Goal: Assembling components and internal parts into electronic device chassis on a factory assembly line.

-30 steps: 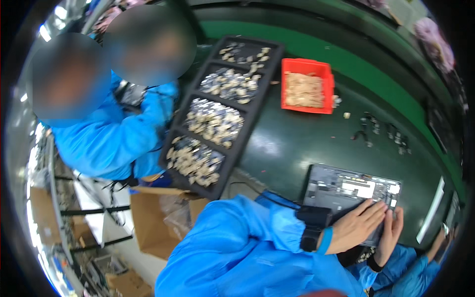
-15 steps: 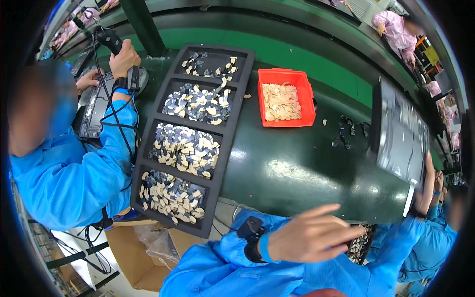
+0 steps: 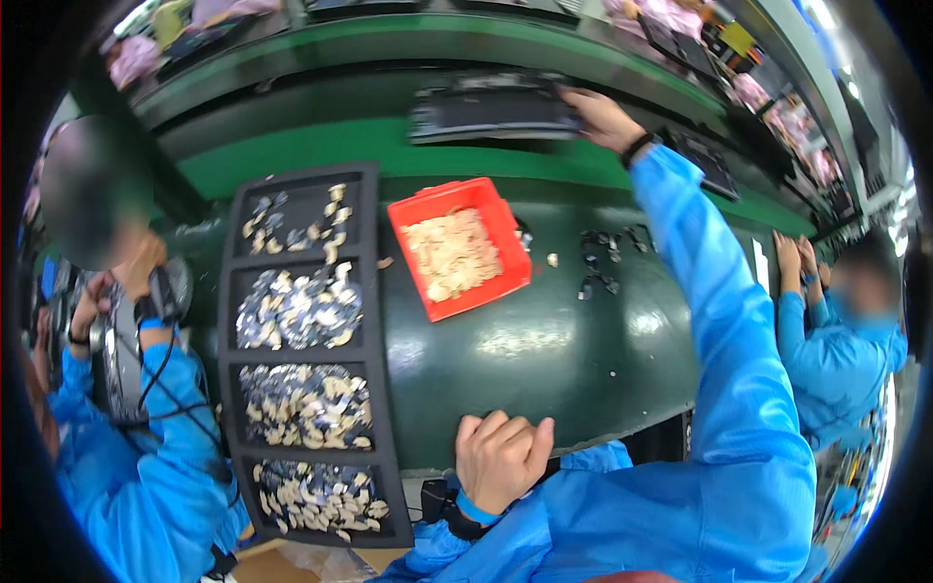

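My right hand (image 3: pixel 604 120), reaching far across the bench, grips the right end of a dark flat laptop base (image 3: pixel 494 109). The laptop base is blurred by motion and hangs over or lies on the green strip at the back; I cannot tell which. At the bench's near edge, my left hand (image 3: pixel 501 461) is curled with its knuckles up, the thumb apart and no object visible in it. Beyond it stands a red bin (image 3: pixel 517 260) of small tan pieces. To its left lies a long black tray (image 3: pixel 377 321), its compartments full of small dark parts with cream tabs.
Small black cable parts (image 3: pixel 595 264) and a tan scrap (image 3: pixel 553 260) lie right of the bin. Another dark device (image 3: pixel 705 163) sits beyond my right forearm. A co-worker in blue (image 3: pixel 146 457) works at the left, another (image 3: pixel 841 340) at the right.
My right hand has carried the laptop base from the right side to the back middle. My left hand has moved left to the bench edge, its spread fingers now curled. The view has turned.
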### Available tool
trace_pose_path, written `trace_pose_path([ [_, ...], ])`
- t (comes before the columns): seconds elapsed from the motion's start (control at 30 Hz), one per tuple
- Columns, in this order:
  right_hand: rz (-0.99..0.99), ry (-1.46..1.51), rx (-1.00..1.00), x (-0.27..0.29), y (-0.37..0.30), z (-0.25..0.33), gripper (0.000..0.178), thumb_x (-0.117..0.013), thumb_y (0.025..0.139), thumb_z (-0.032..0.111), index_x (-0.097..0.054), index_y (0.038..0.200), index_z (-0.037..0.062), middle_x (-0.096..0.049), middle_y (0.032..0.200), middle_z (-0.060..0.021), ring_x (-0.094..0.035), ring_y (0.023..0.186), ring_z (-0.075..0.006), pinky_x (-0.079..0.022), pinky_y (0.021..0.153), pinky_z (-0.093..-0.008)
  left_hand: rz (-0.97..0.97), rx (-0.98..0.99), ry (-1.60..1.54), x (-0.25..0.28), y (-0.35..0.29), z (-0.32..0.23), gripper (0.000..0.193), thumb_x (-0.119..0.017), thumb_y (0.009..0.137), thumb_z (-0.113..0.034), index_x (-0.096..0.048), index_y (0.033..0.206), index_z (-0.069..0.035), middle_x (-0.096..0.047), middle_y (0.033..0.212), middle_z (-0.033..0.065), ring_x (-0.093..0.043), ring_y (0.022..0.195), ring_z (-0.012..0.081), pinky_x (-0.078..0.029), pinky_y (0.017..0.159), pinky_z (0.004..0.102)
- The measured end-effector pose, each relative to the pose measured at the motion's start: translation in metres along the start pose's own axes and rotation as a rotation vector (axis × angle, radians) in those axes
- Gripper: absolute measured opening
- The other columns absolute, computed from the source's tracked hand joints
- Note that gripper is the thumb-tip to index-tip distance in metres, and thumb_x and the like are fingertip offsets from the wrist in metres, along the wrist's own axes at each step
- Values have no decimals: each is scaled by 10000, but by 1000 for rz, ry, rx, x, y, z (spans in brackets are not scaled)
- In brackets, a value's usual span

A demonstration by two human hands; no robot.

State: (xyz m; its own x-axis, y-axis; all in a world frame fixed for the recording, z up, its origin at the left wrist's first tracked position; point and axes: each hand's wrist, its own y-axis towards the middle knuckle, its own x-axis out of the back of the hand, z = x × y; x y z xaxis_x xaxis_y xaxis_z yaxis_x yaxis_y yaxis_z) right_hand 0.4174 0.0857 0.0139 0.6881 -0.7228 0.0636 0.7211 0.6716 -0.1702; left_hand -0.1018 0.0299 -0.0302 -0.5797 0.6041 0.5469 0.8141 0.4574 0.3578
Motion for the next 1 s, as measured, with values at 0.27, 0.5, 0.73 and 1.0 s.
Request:
trace_pose_path([
  [0.27, 86, -587, 32, 0, -42, 33, 744, -591, 1012, 529, -411, 1553, 52, -483, 1536, -145, -468, 1412, -294, -470, 1087, -439, 22, 18, 10, -6, 2, 2, 440, -685, 919, -176, -501, 526, -102, -488, 551, 4, -465, 563, 194, -293, 634, 360],
  [0.5, -395, -1090, 170, 304, -51, -27, 500, -614, 980, 456, -729, 1111, -13, -725, 893, -163, -662, 856, -225, -514, 776, -378, -41, -1, 5, -4, 4, 2, 399, -714, 887, -179, -526, 543, -112, -523, 580, -22, -489, 580, 175, -314, 633, 349],
  [0.73, -554, -1576, 159, 663, -120, -73, 730, -664, 904, 585, -684, 918, -145, -681, 906, -364, -696, 911, -430, -471, 776, -534, -126, -38, -17, 0, -17, 20, 347, -758, 822, -194, -561, 549, -111, -572, 614, -24, -511, 567, 164, -342, 596, 330],
  [1.0, -510, -1062, -418, 670, -106, -179, 683, -657, 944, 444, -464, 1504, 104, -682, 1247, -191, -646, 1123, -345, -523, 937, -432, -125, 88, 104, -9, 3, -3, 323, -775, 813, -201, -557, 590, -118, -543, 646, -14, -528, 595, 162, -374, 600, 316],
])
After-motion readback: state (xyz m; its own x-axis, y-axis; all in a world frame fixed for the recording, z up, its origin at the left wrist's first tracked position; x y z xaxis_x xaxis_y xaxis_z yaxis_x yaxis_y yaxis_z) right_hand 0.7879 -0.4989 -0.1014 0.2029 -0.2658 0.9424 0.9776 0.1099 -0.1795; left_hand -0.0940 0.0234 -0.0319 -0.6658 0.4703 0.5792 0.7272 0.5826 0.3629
